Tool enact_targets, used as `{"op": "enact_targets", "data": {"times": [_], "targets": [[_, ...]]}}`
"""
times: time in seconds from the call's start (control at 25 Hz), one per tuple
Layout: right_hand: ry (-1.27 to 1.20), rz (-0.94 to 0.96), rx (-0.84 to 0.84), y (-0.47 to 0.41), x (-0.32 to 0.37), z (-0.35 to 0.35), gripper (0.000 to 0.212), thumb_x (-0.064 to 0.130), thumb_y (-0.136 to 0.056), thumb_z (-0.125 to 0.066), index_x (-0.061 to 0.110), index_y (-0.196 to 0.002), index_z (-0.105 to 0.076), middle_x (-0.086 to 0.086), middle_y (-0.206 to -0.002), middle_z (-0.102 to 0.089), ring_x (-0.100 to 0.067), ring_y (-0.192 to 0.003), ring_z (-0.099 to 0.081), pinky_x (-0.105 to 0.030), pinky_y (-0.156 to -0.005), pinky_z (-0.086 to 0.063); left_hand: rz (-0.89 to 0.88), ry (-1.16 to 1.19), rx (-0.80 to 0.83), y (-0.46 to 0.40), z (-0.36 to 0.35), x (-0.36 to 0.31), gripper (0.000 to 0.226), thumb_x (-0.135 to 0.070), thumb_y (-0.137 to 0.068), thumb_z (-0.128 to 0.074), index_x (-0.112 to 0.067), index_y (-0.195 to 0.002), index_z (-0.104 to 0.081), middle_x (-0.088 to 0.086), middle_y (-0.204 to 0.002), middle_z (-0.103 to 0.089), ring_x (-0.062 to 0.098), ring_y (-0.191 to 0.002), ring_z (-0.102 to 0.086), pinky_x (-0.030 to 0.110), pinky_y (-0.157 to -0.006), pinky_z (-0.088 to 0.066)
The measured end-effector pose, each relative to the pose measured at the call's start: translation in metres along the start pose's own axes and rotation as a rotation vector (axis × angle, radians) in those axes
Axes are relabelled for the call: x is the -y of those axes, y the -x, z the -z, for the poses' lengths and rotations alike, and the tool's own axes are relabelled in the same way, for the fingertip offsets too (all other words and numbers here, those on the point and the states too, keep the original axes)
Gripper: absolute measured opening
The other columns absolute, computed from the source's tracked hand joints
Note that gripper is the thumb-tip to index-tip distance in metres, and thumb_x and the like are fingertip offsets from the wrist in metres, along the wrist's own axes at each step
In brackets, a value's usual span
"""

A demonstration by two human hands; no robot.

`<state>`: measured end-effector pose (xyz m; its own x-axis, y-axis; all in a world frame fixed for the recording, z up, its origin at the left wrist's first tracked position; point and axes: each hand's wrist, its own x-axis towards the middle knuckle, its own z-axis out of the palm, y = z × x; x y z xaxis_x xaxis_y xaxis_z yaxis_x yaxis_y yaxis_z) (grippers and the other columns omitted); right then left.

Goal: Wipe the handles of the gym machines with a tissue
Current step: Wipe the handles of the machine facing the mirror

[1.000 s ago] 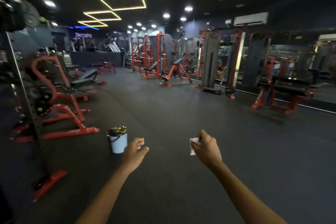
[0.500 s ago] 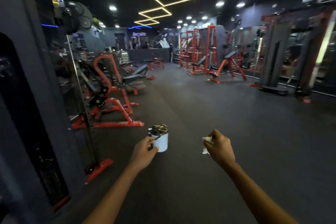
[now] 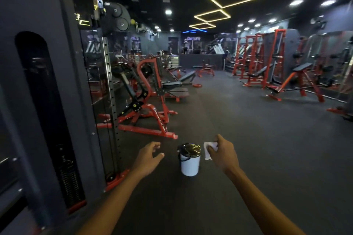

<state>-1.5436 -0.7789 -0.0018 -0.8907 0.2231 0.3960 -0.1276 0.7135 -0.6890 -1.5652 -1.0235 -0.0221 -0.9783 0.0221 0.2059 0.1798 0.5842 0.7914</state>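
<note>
the right hand [image 3: 224,153] pinches a white tissue [image 3: 208,150], its grip curled round it, just right of a white bin [image 3: 189,160] on the dark floor [image 3: 257,139]. the left hand [image 3: 148,157] hangs loosely spread, holding nothing. red machines [image 3: 150,101] stand far left.

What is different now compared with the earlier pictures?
The view swung left, so the white bin now appears between the hands and the grey machine housing fills the left. The right hand still grips the tissue; the left hand stays empty.
</note>
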Motion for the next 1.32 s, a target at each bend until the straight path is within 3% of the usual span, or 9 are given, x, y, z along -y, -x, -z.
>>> {"op": "enact_targets", "data": {"times": [0.28,0.52,0.72,0.84,0.96,1.04,1.16,1.32], "targets": [[-0.051,0.04,0.125,-0.12,-0.054,-0.071,0.015,0.013,-0.084,-0.061,0.016,-0.078,-0.048,0.009,-0.068,-0.05,-0.007,-0.061,-0.049,-0.017,-0.051,-0.035,0.058,-0.011,-0.066,-0.132,-0.04,0.028,0.041,-0.016,-0.088,-0.063,-0.013,-0.128,-0.052,0.003,-0.128,-0.056,0.016,-0.118,-0.052,0.027,-0.096,-0.041],[-0.011,0.082,0.137,-0.268,-0.075,-0.11,0.015,0.012,-0.088,-0.061,0.017,-0.09,-0.047,0.004,-0.073,-0.054,-0.013,-0.068,-0.056,-0.016,-0.055,-0.04,0.085,0.049,-0.067,-0.288,-0.062,0.043,0.04,-0.015,-0.089,-0.061,-0.013,-0.128,-0.051,0.005,-0.132,-0.054,0.018,-0.123,-0.049,0.03,-0.1,-0.04],[-0.025,0.074,0.149,-0.371,-0.098,-0.155,0.018,0.012,-0.088,-0.061,0.008,-0.105,-0.054,-0.004,-0.086,-0.064,-0.013,-0.073,-0.06,-0.019,-0.061,-0.048,0.078,0.047,-0.028,-0.4,-0.078,0.045,0.041,-0.014,-0.09,-0.06,-0.013,-0.129,-0.05,0.005,-0.134,-0.052,0.017,-0.125,-0.048,0.03,-0.101,-0.039],[-0.057,0.071,0.171,-0.435,-0.11,-0.188,0.024,0.007,-0.089,-0.059,0.001,-0.112,-0.056,-0.01,-0.096,-0.065,-0.007,-0.074,-0.054,-0.013,-0.063,-0.044,0.096,0.045,-0.018,-0.458,-0.091,0.058,0.04,-0.012,-0.09,-0.06,-0.014,-0.129,-0.05,0.004,-0.134,-0.052,0.016,-0.126,-0.047,0.029,-0.102,-0.038],[-0.129,0.055,0.239,-0.511,-0.12,-0.229,0.029,0.008,-0.092,-0.055,0.003,-0.119,-0.052,-0.001,-0.093,-0.057,-0.005,-0.074,-0.055,-0.013,-0.061,-0.044,0.123,0.026,-0.054,-0.53,-0.1,0.084,0.045,-0.014,-0.09,-0.06,-0.014,-0.132,-0.047,0.004,-0.136,-0.05,0.016,-0.126,-0.047,0.029,-0.102,-0.039],[-0.196,0.041,0.278,-0.565,-0.127,-0.258,0.029,0.01,-0.092,-0.054,0.007,-0.121,-0.05,0.003,-0.09,-0.054,-0.01,-0.074,-0.062,-0.02,-0.062,-0.051,0.132,0.009,-0.072,-0.579,-0.104,0.096,0.046,-0.014,-0.09,-0.06,-0.014,-0.133,-0.046,0.005,-0.137,-0.05,0.016,-0.126,-0.047,0.029,-0.103,-0.039],[-0.235,0.074,0.334,-0.649,-0.136,-0.299,0.017,0.011,-0.092,-0.055,0.014,-0.109,-0.054,-0.001,-0.092,-0.062,-0.012,-0.073,-0.065,-0.027,-0.062,-0.057,0.157,-0.015,-0.132,-0.652,-0.101,0.108,0.044,-0.016,-0.09,-0.059,-0.014,-0.133,-0.047,0.005,-0.135,-0.051,0.016,-0.125,-0.047,0.027,-0.101,-0.038],[-0.323,0.08,0.363,-0.743,-0.136,-0.353,0.014,0.006,-0.091,-0.055,0.019,-0.086,-0.055,0.0,-0.084,-0.064,-0.009,-0.068,-0.066,-0.019,-0.055,-0.053,0.204,-0.052,-0.179,-0.735,-0.099,0.131,0.042,-0.017,-0.091,-0.059,-0.015,-0.131,-0.048,0.003,-0.132,-0.052,0.014,-0.12,-0.05,0.023,-0.095,-0.04]]}}
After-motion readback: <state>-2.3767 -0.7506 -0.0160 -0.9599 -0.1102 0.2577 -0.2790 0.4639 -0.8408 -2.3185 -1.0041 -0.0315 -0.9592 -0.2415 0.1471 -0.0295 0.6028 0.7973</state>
